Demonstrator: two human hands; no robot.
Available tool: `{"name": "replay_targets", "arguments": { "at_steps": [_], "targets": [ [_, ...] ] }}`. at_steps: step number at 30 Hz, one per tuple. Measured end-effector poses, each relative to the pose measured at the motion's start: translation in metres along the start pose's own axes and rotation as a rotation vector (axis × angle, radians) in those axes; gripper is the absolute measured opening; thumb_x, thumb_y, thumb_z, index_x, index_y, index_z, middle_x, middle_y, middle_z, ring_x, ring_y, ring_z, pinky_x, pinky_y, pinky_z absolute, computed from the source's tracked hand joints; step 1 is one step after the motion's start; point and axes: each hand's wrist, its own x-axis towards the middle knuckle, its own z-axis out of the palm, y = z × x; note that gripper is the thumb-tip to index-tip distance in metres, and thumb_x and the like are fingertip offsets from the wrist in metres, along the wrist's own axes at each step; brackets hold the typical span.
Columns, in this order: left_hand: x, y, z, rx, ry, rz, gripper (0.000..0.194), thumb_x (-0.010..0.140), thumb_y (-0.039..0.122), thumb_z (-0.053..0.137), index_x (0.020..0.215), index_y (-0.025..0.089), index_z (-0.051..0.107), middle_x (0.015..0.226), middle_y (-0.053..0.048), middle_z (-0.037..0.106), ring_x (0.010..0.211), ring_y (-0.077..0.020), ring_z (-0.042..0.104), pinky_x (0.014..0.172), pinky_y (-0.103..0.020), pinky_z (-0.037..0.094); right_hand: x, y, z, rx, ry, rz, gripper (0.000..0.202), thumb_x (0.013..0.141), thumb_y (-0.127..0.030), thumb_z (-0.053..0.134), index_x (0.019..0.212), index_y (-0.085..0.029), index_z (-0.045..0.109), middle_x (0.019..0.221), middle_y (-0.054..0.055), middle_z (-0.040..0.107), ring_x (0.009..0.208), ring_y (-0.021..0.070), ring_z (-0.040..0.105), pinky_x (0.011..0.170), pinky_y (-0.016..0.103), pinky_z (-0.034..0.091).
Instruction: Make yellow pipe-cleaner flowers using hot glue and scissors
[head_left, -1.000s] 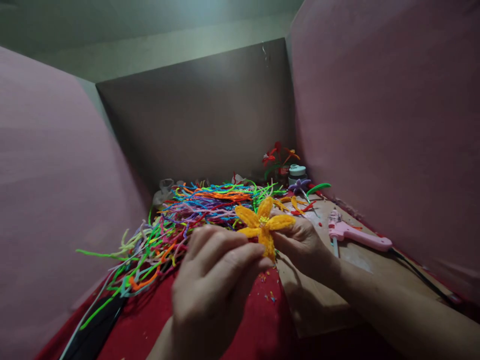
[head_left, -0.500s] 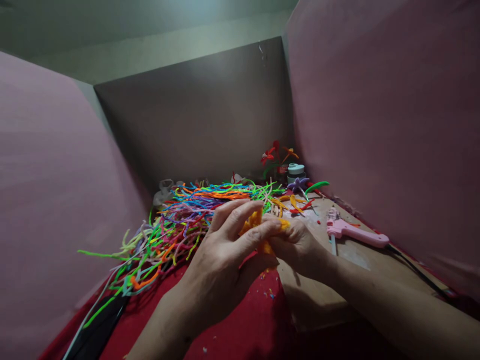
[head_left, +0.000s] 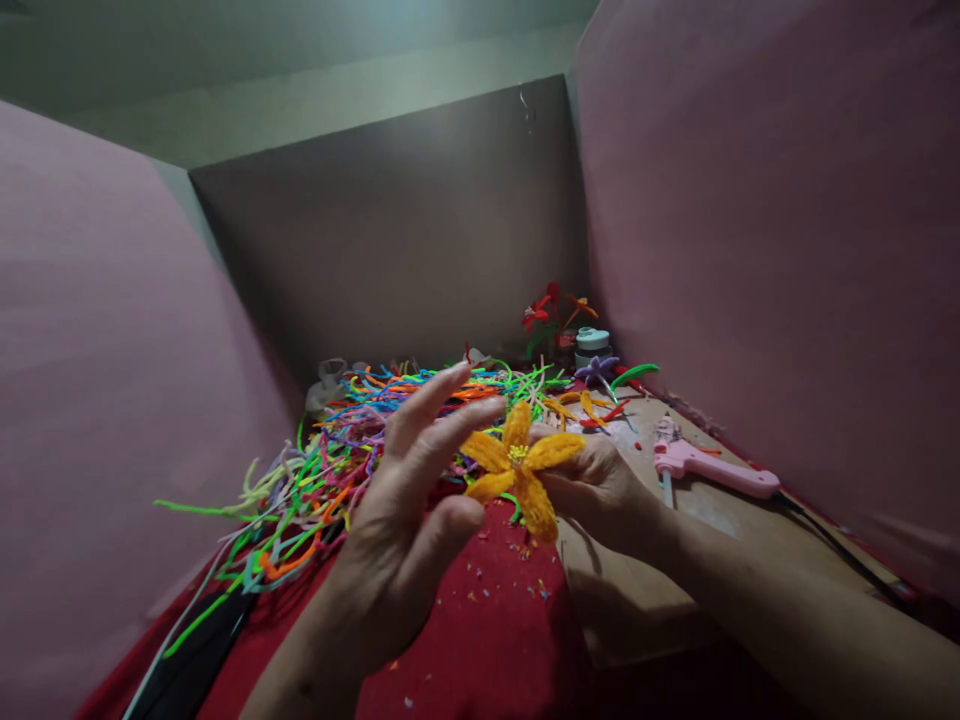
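While hemmed in by a smooth pale-pink panel down the left of the frame and a darker pink panel down the right, faced a flat dark-grey panel across the upper middle. Worked above a deep-red cloth at bottom centre, beside a flat brown board at lower right and a tangled heap of fuzzy, many-coloured stems left of centre. Held the left hand at lower centre-left, fingers loosely spread, thumb apart, nothing visibly gripped. Curled in the fingers of the right hand, right of centre. Saw a pink plastic glue gun at middle right. Held a five-petalled, fuzzy yellow-orange flower at centre, apparently pinched from behind by the right hand, exact grip hidden. Seemed busy settling petals; probably needed a light left-hand touch against a steady right-hand hold. Noticed tiny coloured flecks on the cloth below.
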Motion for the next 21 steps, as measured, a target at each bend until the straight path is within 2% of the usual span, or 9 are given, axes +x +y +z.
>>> {"name": "replay_targets", "arguments": {
  "at_steps": [2, 4, 7, 10, 13, 16, 18, 21],
  "targets": [
    [0.001, 0.001, -0.005, -0.042, 0.020, -0.034, 0.044, 0.091, 0.044, 0.034, 0.133, 0.031, 0.041, 0.147, -0.006, 0.031, 0.134, -0.0267, 0.028, 0.105, -0.048, 0.032, -0.001, 0.001, 0.000, 0.022, -0.003, 0.026, 0.020, 0.081, -0.032, 0.059, 0.069, -0.021, 0.070, 0.072, 0.001, 0.059, 0.072, 0.0139, 0.052, 0.068, 0.028, 0.045],
    [0.001, 0.000, -0.002, -0.019, -0.004, -0.028, 0.048, 0.090, 0.044, 0.038, 0.136, 0.030, 0.036, 0.147, -0.006, 0.031, 0.136, -0.0253, 0.026, 0.107, -0.046, 0.030, -0.001, 0.000, -0.001, 0.041, -0.009, 0.036, 0.017, 0.080, -0.032, 0.060, 0.073, -0.022, 0.072, 0.074, 0.001, 0.061, 0.072, 0.0135, 0.052, 0.068, 0.027, 0.044],
    [-0.001, -0.003, 0.010, 0.042, -0.072, -0.002, 0.056, 0.089, 0.042, 0.042, 0.141, 0.029, 0.026, 0.149, -0.006, 0.026, 0.137, -0.0240, 0.023, 0.110, -0.045, 0.025, 0.000, -0.003, 0.000, 0.054, -0.012, 0.020, 0.016, 0.080, -0.033, 0.061, 0.077, -0.024, 0.073, 0.073, 0.000, 0.062, 0.069, 0.0124, 0.052, 0.065, 0.026, 0.043],
    [-0.003, -0.007, 0.022, 0.089, -0.137, -0.029, 0.058, 0.089, 0.042, 0.042, 0.142, 0.028, 0.025, 0.151, -0.007, 0.022, 0.137, -0.0241, 0.021, 0.110, -0.046, 0.026, 0.002, -0.004, 0.001, 0.059, 0.005, -0.001, 0.017, 0.080, -0.035, 0.061, 0.075, -0.024, 0.073, 0.072, 0.000, 0.062, 0.068, 0.0126, 0.053, 0.064, 0.026, 0.044],
    [-0.005, -0.012, 0.031, 0.128, -0.143, -0.016, 0.060, 0.088, 0.046, 0.040, 0.143, 0.029, 0.021, 0.151, -0.008, 0.019, 0.138, -0.0263, 0.018, 0.109, -0.051, 0.023, 0.002, -0.004, 0.001, 0.080, 0.040, 0.005, 0.016, 0.079, -0.035, 0.062, 0.073, -0.024, 0.073, 0.068, -0.001, 0.061, 0.064, 0.0117, 0.052, 0.062, 0.025, 0.044],
    [-0.005, -0.018, 0.036, 0.156, -0.107, 0.018, 0.066, 0.085, 0.053, 0.041, 0.143, 0.031, 0.018, 0.151, -0.009, 0.019, 0.138, -0.0286, 0.015, 0.109, -0.056, 0.018, 0.003, -0.003, 0.001, 0.121, 0.038, 0.069, 0.016, 0.077, -0.034, 0.065, 0.069, -0.023, 0.073, 0.065, -0.001, 0.061, 0.061, 0.0109, 0.051, 0.061, 0.024, 0.044],
    [-0.006, -0.021, 0.036, 0.094, -0.067, 0.003, 0.070, 0.083, 0.056, 0.043, 0.143, 0.033, 0.017, 0.152, -0.009, 0.017, 0.138, -0.0293, 0.014, 0.109, -0.056, 0.018, 0.004, -0.002, 0.001, 0.188, 0.046, 0.129, 0.016, 0.075, -0.035, 0.067, 0.068, -0.023, 0.073, 0.063, -0.001, 0.062, 0.059, 0.0113, 0.052, 0.061, 0.026, 0.046],
    [-0.006, -0.026, 0.034, -0.128, 0.126, -0.080, 0.075, 0.080, 0.054, 0.050, 0.143, 0.031, 0.016, 0.150, -0.010, 0.020, 0.137, -0.0285, 0.020, 0.110, -0.051, 0.020, 0.009, 0.000, 0.002, 0.364, 0.146, 0.164, 0.012, 0.069, -0.035, 0.072, 0.069, -0.023, 0.073, 0.061, -0.001, 0.063, 0.057, 0.0107, 0.053, 0.061, 0.025, 0.047]
  ]
}}
